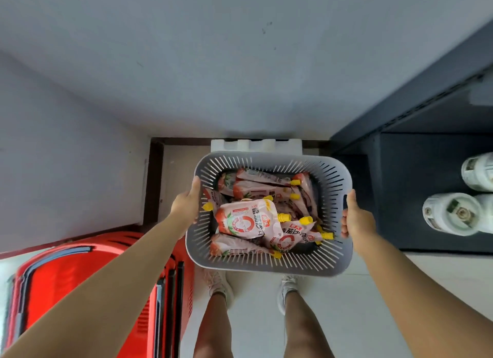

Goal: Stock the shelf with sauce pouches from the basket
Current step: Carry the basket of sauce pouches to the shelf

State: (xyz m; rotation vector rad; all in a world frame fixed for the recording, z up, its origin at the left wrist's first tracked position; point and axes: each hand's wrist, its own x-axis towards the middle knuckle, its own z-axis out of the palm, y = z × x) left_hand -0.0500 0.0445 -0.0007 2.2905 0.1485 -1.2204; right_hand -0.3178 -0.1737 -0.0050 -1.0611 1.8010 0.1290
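The grey slotted basket (269, 159) is held off the floor, in front of the body and above the feet (286, 285), by both hands. The left hand (186, 203) grips its left rim, thumb laid over the edge and fingers hidden beneath. The right hand (356, 219) is curled round the handle cut-out on its right rim, thumb raised along the wall. The sauce pouches (248, 221), pink and white with yellow caps, lie heaped loosely inside, and none is seen on the shelf (416, 184). The shelf's dark lower board lies just to the right of the basket, with white bottles (450, 213) standing on its right part. The step in hand is judged to be the bringing of the basket to the shelf, so the task is taken to be at its beginning. The basket is best kept level, since the pouches are piled unevenly and a tilt could send them sliding to one side. It should be set down close to the shelf, on the floor or on the board left of the bottles, so that a hand is freed for picking. The red crate (93, 277) at the near left and the white foam block (256, 145) just beyond the basket should be avoided as it is lowered.
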